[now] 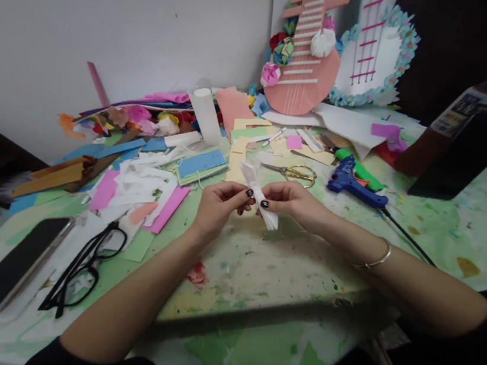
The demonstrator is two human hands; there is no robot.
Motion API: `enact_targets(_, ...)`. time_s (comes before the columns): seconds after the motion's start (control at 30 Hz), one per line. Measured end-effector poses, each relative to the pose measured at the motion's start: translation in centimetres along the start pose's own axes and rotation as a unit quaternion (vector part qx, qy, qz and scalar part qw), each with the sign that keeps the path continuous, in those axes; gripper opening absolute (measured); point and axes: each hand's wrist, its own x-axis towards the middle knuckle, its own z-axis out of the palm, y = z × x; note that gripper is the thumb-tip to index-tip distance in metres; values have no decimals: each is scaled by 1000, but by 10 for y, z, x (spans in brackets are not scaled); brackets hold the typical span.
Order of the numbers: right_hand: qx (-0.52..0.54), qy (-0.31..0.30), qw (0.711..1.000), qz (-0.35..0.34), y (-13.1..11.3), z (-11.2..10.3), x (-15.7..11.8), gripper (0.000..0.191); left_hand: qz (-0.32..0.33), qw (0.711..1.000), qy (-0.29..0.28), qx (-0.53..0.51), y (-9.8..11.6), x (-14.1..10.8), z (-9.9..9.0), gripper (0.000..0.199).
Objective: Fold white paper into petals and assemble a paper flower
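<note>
Between my two hands is a narrow strip of folded white paper (250, 177), gathered at its middle and held nearly upright above the table. My left hand (220, 206) pinches its middle from the left, thumb on top. From the other side my right hand (288, 200) grips the same spot, its thumb across the paper. Some fingertips are hidden behind the paper. Just beyond my right hand lie gold-handled scissors (300, 174). A blue glue gun (353, 183) rests farther right, its black cord running toward me.
Black-framed glasses (86, 266) and a phone (21, 265) lie at left. Paper scraps (144, 180) and a stack of coloured paper (202, 165) spread behind my hands. A white roll (206, 115) stands at the back, near a pink paper guitar (303, 88). A dark upright object (459, 154) stands right.
</note>
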Motion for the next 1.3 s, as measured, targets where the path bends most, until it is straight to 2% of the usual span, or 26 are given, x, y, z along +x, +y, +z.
enact_targets(0.07, -35, 27, 999, -5, 2, -1, 2, 21, -4, 1000, 10, 25, 0, 1, -1, 19)
enact_targets(0.1, -70, 66, 995, -24, 3, 0, 2, 21, -3, 999, 20, 39, 0, 1, -1, 18)
enact_targets(0.17, -167, 162, 969, -84, 4, 1, 2, 23, 7, 997, 48, 62, 0, 1, 0, 16)
enact_targets(0.23, -258, 215, 932, -136, 3, 5, 1, 24, 22, 994, 74, 71, 1, 1, 2, 14)
enact_targets(0.3, -310, 197, 916, -159, 3, 9, -1, 25, 37, 993, 87, 72, 0, -1, 6, 13)
enact_targets(0.37, -327, 164, 917, -159, 4, 13, -2, 25, 44, 991, 95, 78, 0, -2, 10, 12)
enact_targets(0.47, -327, 154, 920, -150, 6, 15, -2, 22, 37, 990, 104, 85, -1, -6, 14, 13)
enact_targets(0.6, -319, 149, 927, -131, 7, 10, -2, 14, 11, 997, 59, 44, -1, -8, 15, 17)
enact_targets(0.67, -306, 134, 935, -121, 6, 6, -1, 12, 12, 998, 36, 43, 0, -8, 14, 17)
enact_targets(0.77, -265, 103, 954, -97, 5, 3, -1, 14, 32, 996, 31, 78, 1, -8, 12, 14)
enact_targets(0.9, -196, 82, 972, -101, 3, 2, 0, 12, 43, 993, 12, 106, 3, -7, 10, 11)
enact_targets(1.1, -12, 60, 996, -58, -1, 6, -1, 15, 70, 992, -19, 105, 4, -7, 9, 9)
enact_targets(1.23, 158, 43, 986, 17, -7, 8, -3, 18, 62, 994, -21, 87, 5, -7, 9, 10)
enact_targets(1.3, 194, 46, 979, 31, -10, 8, -5, 21, 66, 992, -19, 102, 6, -7, 9, 10)
